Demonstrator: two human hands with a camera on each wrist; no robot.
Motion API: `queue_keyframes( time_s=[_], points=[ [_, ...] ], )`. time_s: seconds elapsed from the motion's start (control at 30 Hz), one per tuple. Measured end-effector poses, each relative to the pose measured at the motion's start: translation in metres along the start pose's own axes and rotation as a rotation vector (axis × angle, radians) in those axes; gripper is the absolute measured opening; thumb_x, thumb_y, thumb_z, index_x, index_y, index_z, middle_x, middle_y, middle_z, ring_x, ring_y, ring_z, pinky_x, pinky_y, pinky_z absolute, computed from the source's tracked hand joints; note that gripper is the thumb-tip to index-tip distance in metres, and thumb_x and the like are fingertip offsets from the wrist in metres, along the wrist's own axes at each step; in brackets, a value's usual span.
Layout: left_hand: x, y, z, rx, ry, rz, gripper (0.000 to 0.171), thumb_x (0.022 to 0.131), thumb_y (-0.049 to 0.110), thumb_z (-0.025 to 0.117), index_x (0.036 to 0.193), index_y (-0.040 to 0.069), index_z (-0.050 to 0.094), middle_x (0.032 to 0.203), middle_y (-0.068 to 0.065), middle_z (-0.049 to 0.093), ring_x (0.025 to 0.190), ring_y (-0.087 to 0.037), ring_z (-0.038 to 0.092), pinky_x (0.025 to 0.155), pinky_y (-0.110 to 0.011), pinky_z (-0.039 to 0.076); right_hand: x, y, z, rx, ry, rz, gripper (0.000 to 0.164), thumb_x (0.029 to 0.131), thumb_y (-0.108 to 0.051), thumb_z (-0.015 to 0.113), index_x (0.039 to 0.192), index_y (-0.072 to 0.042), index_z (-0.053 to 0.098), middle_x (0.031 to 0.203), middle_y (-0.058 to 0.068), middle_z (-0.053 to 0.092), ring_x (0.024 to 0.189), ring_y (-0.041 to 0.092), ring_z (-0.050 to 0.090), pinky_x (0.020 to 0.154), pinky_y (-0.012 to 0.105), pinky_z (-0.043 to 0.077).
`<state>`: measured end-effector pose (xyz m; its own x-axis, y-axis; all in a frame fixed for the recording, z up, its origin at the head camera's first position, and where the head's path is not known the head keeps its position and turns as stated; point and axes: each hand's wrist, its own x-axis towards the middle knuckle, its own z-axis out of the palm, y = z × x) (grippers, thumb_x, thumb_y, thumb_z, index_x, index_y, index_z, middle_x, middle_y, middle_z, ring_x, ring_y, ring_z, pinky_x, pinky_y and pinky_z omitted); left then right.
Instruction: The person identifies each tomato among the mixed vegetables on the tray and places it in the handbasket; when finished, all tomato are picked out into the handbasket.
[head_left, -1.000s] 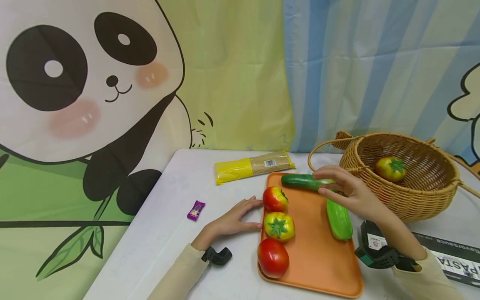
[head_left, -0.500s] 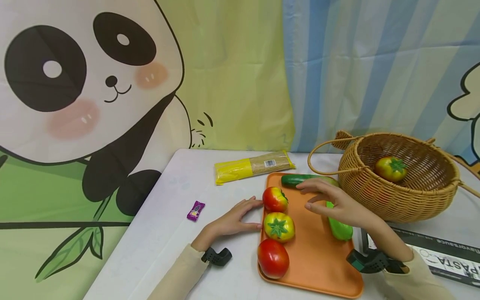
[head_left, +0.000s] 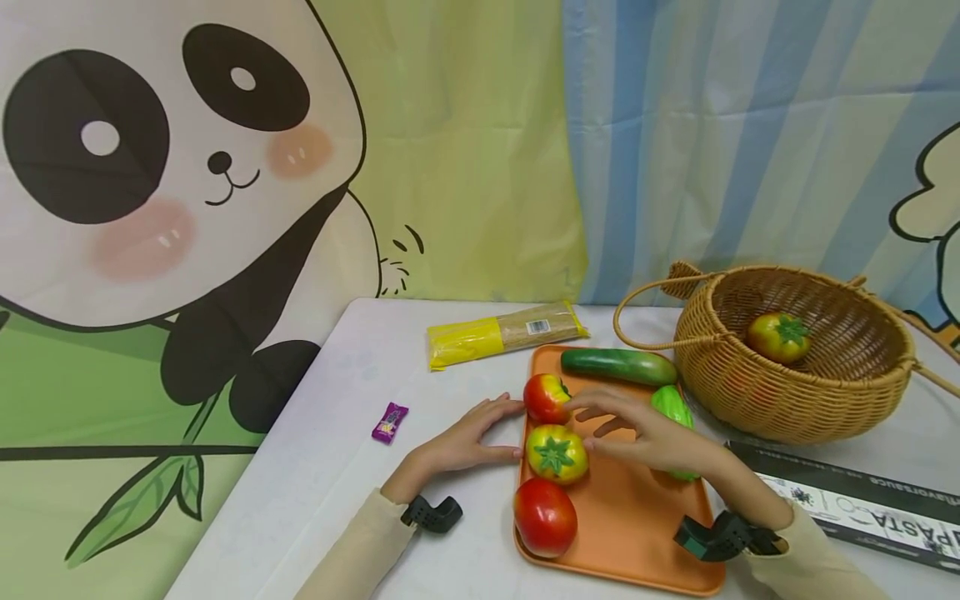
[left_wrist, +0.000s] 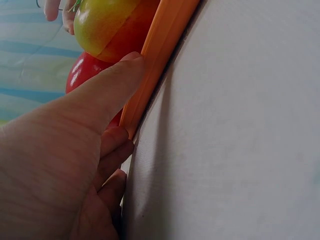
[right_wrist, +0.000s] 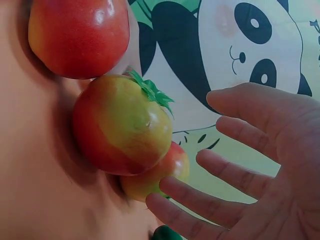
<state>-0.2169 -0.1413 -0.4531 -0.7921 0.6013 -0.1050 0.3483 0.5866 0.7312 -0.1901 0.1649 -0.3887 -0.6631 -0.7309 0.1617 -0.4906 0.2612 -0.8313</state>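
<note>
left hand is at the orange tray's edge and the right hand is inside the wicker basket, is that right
Not quite: the right hand isn't inside the wicker basket. The head view shows it over the orange tray, beside the middle tomato.

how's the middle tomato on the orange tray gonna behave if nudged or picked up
The middle tomato may roll if nudged, being rounded, though the tray rim beside it might stop it. Its glossy skin could be slippery. The smooth, dent-free surface suggests it's probably stiff.
</note>
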Motion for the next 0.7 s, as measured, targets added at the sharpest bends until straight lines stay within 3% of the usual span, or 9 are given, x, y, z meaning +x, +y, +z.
queue_keyframes(
  time_s=[0.17, 0.4, 0.7],
  points=[
    [0.000, -0.001, 0.000, 0.008, 0.000, 0.005, 0.069, 0.089, 0.044, 0.069, 0.149, 0.028, 0.039, 0.157, 0.009, 0.032, 0.150, -0.014, 0.011, 0.121, -0.047, 0.011, 0.002, 0.006, 0.005, 0.008, -0.022, -0.054, 0.040, 0.098, -0.012, 0.059, 0.136, -0.004, 0.050, 0.138, 0.017, 0.051, 0.114, 0.038, 0.058, 0.090, 0.041, 0.055],
    [-0.001, -0.001, 0.000, 0.012, 0.002, 0.019, 0.069, 0.089, 0.042, 0.069, 0.149, 0.025, 0.039, 0.157, 0.008, 0.033, 0.150, -0.015, 0.011, 0.122, -0.046, 0.010, 0.003, 0.011, 0.014, 0.052, -0.084, 0.005, 0.049, 0.097, -0.019, 0.062, 0.143, -0.013, 0.046, 0.145, 0.013, 0.041, 0.119, 0.030, 0.054, 0.091, 0.038, 0.054],
    [-0.001, -0.001, -0.001, 0.008, 0.001, 0.020, 0.069, 0.089, 0.044, 0.068, 0.149, 0.027, 0.039, 0.157, 0.008, 0.032, 0.150, -0.015, 0.011, 0.121, -0.048, 0.010, 0.005, 0.015, 0.022, 0.027, -0.117, -0.004, 0.044, 0.096, -0.024, 0.063, 0.139, -0.017, 0.052, 0.140, 0.009, 0.044, 0.115, 0.019, 0.051, 0.089, 0.033, 0.053]
  ],
)
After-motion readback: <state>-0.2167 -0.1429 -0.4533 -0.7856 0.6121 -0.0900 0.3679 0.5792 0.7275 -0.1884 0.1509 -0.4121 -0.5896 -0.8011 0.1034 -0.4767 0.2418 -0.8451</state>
